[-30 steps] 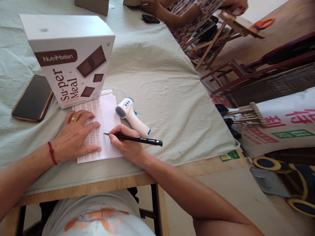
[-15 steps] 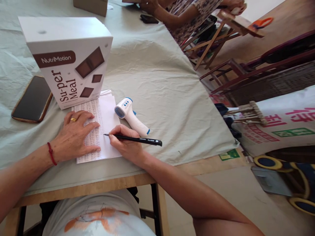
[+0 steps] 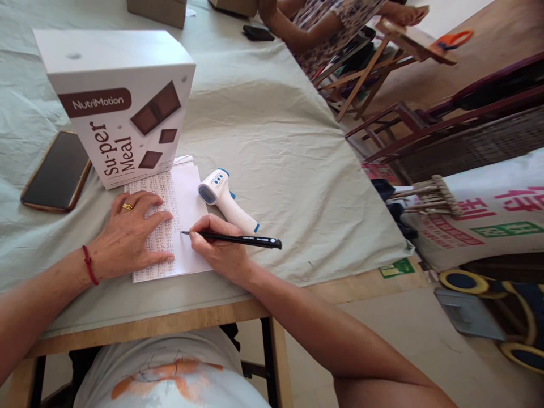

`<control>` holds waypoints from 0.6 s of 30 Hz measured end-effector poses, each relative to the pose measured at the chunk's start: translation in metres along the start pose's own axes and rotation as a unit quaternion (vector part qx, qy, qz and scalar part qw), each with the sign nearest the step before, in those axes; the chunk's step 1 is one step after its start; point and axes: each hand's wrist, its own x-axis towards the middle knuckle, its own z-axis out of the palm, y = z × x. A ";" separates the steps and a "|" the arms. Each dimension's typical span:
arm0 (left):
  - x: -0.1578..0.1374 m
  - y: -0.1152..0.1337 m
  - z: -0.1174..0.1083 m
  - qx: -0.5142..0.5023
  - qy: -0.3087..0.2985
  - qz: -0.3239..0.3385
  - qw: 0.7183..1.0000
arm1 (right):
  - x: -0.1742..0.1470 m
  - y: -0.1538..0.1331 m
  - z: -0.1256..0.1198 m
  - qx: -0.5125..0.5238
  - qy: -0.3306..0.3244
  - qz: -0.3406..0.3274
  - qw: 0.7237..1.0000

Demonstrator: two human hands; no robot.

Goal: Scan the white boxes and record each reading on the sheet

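My right hand [image 3: 221,249] grips a black pen [image 3: 250,240], its tip at the surface of a sheet of paper [image 3: 189,198]; I cannot tell whether it touches. Rows of small handwriting fill the sheet's left part, and its right part is white. My left hand [image 3: 131,232], with a gold ring and a red wrist cord, lies flat on the written part, fingers spread. Just beyond the paper stands a white and brown NutriMotion box [image 3: 123,113], hiding the sheet's far edge. A white and blue infrared thermometer [image 3: 229,204] lies right of the paper.
Left of the box lies a smartphone [image 3: 57,170] on the pale tablecloth [image 3: 272,124]. A cardboard box [image 3: 157,11] and a small black object [image 3: 258,33] are at the far side, near another person's arm [image 3: 297,34]. A wooden stool [image 3: 361,79] stands beyond the table.
The pen and my right hand have shifted very slightly to the right. My left hand stays put. At the back, the other person's hands have moved, and another cardboard box shows more.
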 end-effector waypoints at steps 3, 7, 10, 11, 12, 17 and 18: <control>0.000 -0.003 0.003 -0.002 0.004 0.005 1.000 | 0.000 0.003 0.000 0.005 0.007 -0.009 1.000; 0.002 -0.004 0.002 -0.025 0.016 0.013 0.999 | 0.002 0.011 -0.003 0.003 0.046 -0.061 0.997; 0.001 -0.001 -0.010 -0.043 0.102 0.008 0.994 | 0.005 0.020 -0.008 -0.055 0.024 -0.137 0.989; 0.001 -0.001 -0.015 -0.033 0.154 -0.009 0.988 | 0.006 0.023 -0.010 -0.078 0.008 -0.157 0.984; 0.001 -0.003 -0.020 -0.011 0.214 -0.035 0.976 | 0.006 0.025 -0.011 -0.102 -0.007 -0.170 0.980; 0.003 -0.036 -0.027 -0.038 0.377 -0.119 0.918 | 0.006 0.029 -0.012 -0.212 -0.039 -0.175 0.961; 0.005 -0.044 -0.026 -0.074 0.334 -0.118 0.932 | 0.006 0.028 -0.012 -0.217 -0.041 -0.174 0.960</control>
